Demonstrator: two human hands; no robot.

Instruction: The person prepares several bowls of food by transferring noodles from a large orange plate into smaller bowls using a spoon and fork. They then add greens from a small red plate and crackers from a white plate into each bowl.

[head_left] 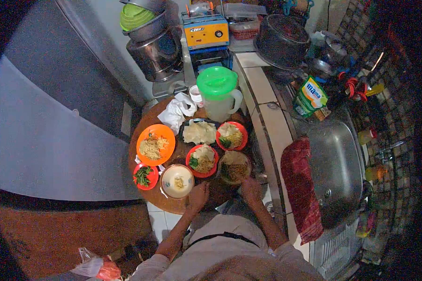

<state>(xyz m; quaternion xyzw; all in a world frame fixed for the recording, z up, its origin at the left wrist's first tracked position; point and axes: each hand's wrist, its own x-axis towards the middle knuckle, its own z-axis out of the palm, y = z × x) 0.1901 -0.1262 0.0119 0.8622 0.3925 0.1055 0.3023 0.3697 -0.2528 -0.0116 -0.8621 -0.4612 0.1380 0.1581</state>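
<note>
My left hand is at the near edge of the round table, fingers curled in, just right of a white bowl with a few noodle scraps. What it holds, if anything, is hidden. Close to the near right rim of a clear bowl of noodles is my right hand, its fingers also curled; whether they grip the rim does not show. Behind these stand a red bowl of noodles, greens and wrappers and a similar red bowl. Pale flat wrappers fill a dark tray.
An orange plate of noodles and a small red plate of greens occupy the left. White tissue and a green-lidded pitcher stand at the back. The tiled counter edge and sink border the right.
</note>
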